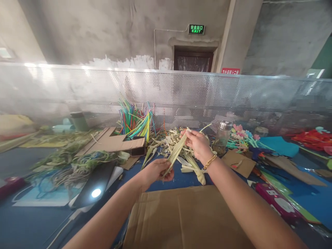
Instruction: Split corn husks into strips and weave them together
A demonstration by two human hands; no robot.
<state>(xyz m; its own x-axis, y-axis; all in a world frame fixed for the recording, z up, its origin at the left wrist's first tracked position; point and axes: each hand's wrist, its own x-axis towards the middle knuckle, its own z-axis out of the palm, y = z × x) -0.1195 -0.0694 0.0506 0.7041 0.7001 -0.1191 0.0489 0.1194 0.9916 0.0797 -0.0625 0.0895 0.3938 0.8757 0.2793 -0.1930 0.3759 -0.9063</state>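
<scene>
A pale green-yellow strip of dried corn husk (177,150) is stretched between my two hands above the blue table. My left hand (160,170) pinches its lower end, the fingers curled round it. At the upper end, my right hand (195,142) grips the husk between thumb and fingers; a gold chain bracelet circles that wrist. Behind the hands lies a heap of similar husk pieces (169,138), partly covered by the right hand. A few loose husk strips (193,166) rest on the table under the right hand. In front lies a flat brown cardboard sheet (181,218).
Colourful pipe cleaners (135,121) stand at the back beside a cut cardboard piece (111,141). Left are tangled green fibres (77,166) and a dark device with a bright light (96,193). A glass bottle (223,136), paper flowers (243,135) and a small cardboard square (238,162) sit right.
</scene>
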